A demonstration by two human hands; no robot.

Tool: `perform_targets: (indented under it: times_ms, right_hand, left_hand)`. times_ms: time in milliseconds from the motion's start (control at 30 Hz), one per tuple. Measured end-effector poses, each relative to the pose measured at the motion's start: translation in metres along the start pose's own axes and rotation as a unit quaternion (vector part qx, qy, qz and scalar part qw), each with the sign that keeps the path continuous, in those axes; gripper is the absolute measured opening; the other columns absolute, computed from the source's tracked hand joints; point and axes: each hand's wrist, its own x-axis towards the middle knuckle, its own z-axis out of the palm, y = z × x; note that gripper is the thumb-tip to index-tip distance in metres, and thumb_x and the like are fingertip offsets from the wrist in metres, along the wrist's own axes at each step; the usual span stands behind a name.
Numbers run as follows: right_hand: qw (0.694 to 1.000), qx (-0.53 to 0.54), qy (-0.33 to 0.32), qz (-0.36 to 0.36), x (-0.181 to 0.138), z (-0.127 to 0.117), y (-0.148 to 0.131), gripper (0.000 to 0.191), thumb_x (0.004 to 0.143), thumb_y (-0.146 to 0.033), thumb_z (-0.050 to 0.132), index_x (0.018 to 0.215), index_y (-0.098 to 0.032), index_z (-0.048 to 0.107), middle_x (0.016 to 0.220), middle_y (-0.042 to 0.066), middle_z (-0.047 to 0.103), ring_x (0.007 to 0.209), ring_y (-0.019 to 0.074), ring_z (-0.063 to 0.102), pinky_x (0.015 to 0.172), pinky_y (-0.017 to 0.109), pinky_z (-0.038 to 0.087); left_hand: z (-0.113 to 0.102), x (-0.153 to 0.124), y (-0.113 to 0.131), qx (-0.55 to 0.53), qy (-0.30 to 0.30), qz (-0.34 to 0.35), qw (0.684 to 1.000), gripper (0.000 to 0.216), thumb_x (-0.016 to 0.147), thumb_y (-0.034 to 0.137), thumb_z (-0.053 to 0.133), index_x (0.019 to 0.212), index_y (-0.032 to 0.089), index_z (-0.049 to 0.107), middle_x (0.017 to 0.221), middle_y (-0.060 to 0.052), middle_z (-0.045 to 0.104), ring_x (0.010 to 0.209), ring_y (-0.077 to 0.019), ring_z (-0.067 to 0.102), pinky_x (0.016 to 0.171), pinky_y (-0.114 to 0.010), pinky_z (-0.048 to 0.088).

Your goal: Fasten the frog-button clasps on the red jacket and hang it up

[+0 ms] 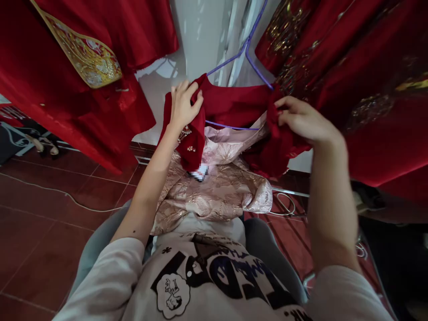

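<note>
A dark red jacket [230,100] with beaded trim hangs on a purple wire hanger [248,42] in front of me. At its left shoulder, my left hand [185,103] has its fingers curled over the red cloth. My right hand [299,117] pinches the jacket's other side near the right shoulder, holding that front panel outward. Between the panels shows a pink brocade dress [214,194], its neckline around the hanger's lower bar and its lower part over my lap. A white tag [199,172], blurred out, lies at the dress's front.
Red garments with gold embroidery [90,55] hang at the left, and more red sequined garments [371,107] at the right. A pale wall panel [200,35] stands behind. A white cable [76,203] runs over the red tiled floor [40,240]. Shoes [47,145] sit at far left.
</note>
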Motion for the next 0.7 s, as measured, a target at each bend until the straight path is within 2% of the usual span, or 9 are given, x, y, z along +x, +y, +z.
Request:
perform_targets:
  times_ms: [33,100,200,300,367,433,533,633,700]
  right_hand:
    - [0.999,0.040,0.030,0.012,0.008,0.014,-0.004,0.035,0.063,0.003,0.043,0.085,-0.021,0.055,0.067,-0.001,0.054,0.058,0.0110,0.046,0.061,0.030,0.040]
    - [0.992,0.098,0.078,-0.030,0.021,0.045,-0.014,0.028,0.066,0.000,0.041,0.083,-0.021,0.050,0.074,0.001,0.054,0.065,0.0122,0.048,0.069,0.030,0.044]
    - [0.989,0.116,0.057,-0.069,0.026,0.091,-0.025,0.019,0.080,-0.011,0.042,0.092,-0.022,0.051,0.082,0.003,0.056,0.073,0.0159,0.053,0.075,0.033,0.048]
    - [0.987,0.082,0.025,-0.132,0.014,0.118,-0.027,0.018,0.093,-0.036,0.043,0.104,-0.026,0.052,0.090,0.004,0.059,0.080,0.0194,0.059,0.076,0.035,0.051]
    - [0.984,0.067,0.038,-0.161,0.005,0.119,-0.022,0.027,0.097,-0.048,0.039,0.105,-0.026,0.053,0.097,0.005,0.059,0.088,0.0209,0.061,0.080,0.036,0.051]
    - [0.983,0.044,0.062,-0.170,-0.002,0.110,-0.015,0.034,0.098,-0.055,0.037,0.104,-0.026,0.054,0.101,0.005,0.059,0.096,0.0219,0.061,0.085,0.037,0.051]
    - [0.980,-0.009,0.088,-0.179,-0.004,0.093,0.000,0.040,0.093,-0.063,0.048,0.110,-0.027,0.054,0.102,0.005,0.059,0.100,0.0227,0.060,0.089,0.039,0.050]
    - [0.975,-0.042,0.102,-0.194,0.002,0.087,0.014,0.045,0.082,-0.058,0.064,0.112,-0.026,0.054,0.100,0.006,0.060,0.095,0.0234,0.060,0.089,0.042,0.051]
    - [0.975,-0.041,0.108,-0.191,0.007,0.091,0.020,0.040,0.082,-0.052,0.064,0.110,-0.025,0.055,0.097,0.006,0.060,0.092,0.0235,0.060,0.088,0.042,0.052]
  left_hand:
    - [0.001,-0.002,0.001,0.003,0.003,0.001,1.000,0.042,0.098,0.065,0.043,0.092,0.027,0.061,0.101,-0.010,0.063,0.114,-0.0328,0.059,0.105,-0.053,0.040]
    - [0.001,-0.005,0.003,0.006,0.003,-0.001,1.000,0.045,0.098,0.066,0.042,0.095,0.026,0.061,0.103,-0.011,0.063,0.116,-0.0333,0.058,0.106,-0.054,0.039]
    - [-0.003,-0.005,0.003,-0.002,-0.005,-0.006,1.000,0.047,0.098,0.068,0.042,0.097,0.026,0.062,0.105,-0.012,0.063,0.119,-0.0347,0.057,0.107,-0.055,0.037]
    - [-0.007,-0.003,0.000,-0.006,-0.014,0.001,1.000,0.046,0.096,0.069,0.044,0.095,0.027,0.062,0.104,-0.011,0.062,0.118,-0.0348,0.057,0.107,-0.055,0.038]
    - [-0.007,-0.003,-0.002,0.004,-0.021,0.014,1.000,0.044,0.094,0.069,0.048,0.095,0.028,0.063,0.104,-0.011,0.062,0.116,-0.0349,0.057,0.106,-0.055,0.039]
    - [-0.006,-0.006,-0.002,0.019,-0.031,0.029,0.999,0.044,0.092,0.070,0.052,0.097,0.028,0.064,0.106,-0.012,0.063,0.116,-0.0357,0.057,0.105,-0.055,0.041]
    - [-0.003,-0.012,-0.001,0.039,-0.034,0.040,0.998,0.045,0.088,0.069,0.059,0.101,0.026,0.065,0.110,-0.014,0.063,0.119,-0.0381,0.056,0.105,-0.059,0.041]
    - [-0.004,-0.020,0.006,0.059,-0.023,0.046,0.997,0.039,0.088,0.062,0.063,0.102,0.027,0.067,0.122,-0.015,0.062,0.127,-0.0407,0.051,0.110,-0.065,0.037]
    - [-0.006,-0.026,0.017,0.067,-0.024,0.047,0.996,0.029,0.091,0.054,0.063,0.105,0.029,0.067,0.131,-0.014,0.059,0.134,-0.0401,0.046,0.114,-0.068,0.032]
